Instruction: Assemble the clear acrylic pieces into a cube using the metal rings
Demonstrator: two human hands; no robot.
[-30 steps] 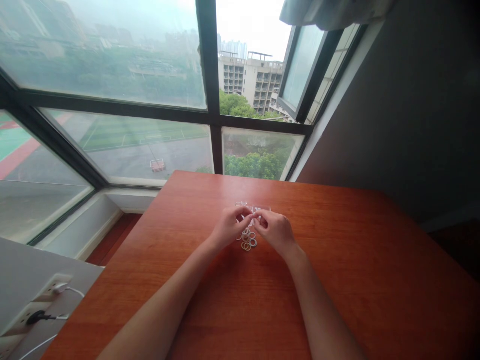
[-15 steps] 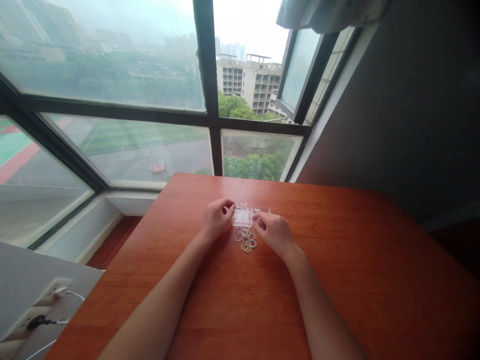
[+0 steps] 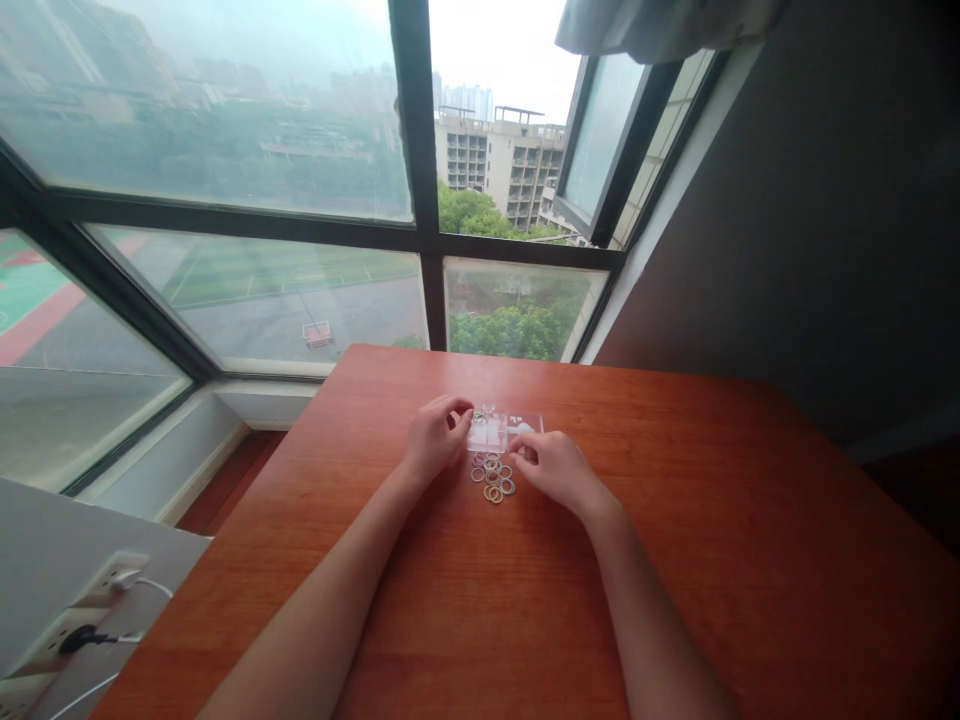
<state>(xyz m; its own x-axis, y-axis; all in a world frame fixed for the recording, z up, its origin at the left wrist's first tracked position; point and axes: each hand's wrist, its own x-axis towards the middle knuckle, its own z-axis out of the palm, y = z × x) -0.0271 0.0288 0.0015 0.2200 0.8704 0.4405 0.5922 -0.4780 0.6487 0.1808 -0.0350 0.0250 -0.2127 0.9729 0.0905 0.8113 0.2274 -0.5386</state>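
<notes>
Left hand, clear box, loose rings, right hand.
Left fingertips draw together at the box's left edge; rings lie before it; right fingertips curl close near its front right; whether either pinches anything, I cannot tell.

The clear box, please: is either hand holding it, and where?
I cannot tell: the left hand is at the left edge of the clear box, the right hand near its right.

A clear, compartmented plastic box lies open toward the table's far edge, nearer its far left corner, transparent lid spread rightward. Just off the box's near edge, pale, tan and bluish rings lie flat, loosely clustered, some overlapping.
</notes>
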